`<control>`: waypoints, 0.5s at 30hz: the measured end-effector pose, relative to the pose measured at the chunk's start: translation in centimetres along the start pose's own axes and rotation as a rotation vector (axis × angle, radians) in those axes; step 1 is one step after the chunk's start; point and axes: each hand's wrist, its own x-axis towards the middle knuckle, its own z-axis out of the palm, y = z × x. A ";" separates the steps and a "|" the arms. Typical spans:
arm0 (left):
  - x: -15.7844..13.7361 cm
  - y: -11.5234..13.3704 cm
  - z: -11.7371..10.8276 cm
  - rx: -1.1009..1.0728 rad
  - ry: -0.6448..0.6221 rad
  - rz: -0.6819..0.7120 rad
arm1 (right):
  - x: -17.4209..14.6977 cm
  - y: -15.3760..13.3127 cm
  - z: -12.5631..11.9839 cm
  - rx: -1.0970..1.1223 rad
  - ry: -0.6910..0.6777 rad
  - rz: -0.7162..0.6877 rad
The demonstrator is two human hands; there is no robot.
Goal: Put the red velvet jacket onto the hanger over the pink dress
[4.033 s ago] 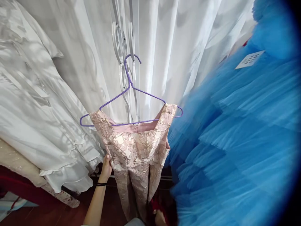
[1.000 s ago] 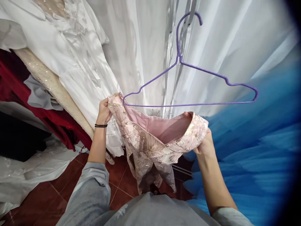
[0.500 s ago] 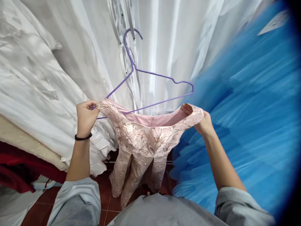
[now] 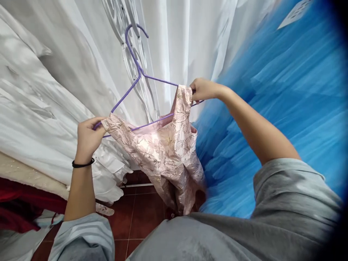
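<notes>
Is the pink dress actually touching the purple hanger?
Touching. The head view shows the dress with both straps looped over the hanger, one towards each end.

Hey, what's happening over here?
A person in a grey top is handling a pink floral dress on a purple hanger. The left hand and the right hand hold its shoulder straps at their outer edges, near the hanger's ends; whether they also pinch the hanger is hard to tell. Right now both straps sit over the hanger, and its hook is up at some white metal scrollwork. A blue ruffled dress is on the right, white garments on the left.
</notes>
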 end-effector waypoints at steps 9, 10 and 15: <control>1.2 1.6 -1.6 -0.055 -0.327 -0.019 | -3.6 -3.0 -1.3 0.147 -0.117 0.088; 1.4 1.9 -1.3 -0.018 -0.299 -0.003 | -4.2 -3.6 -1.5 0.147 -0.180 0.085; 2.1 1.6 0.6 0.022 -0.134 0.059 | -4.6 -4.1 -0.1 0.148 0.026 0.038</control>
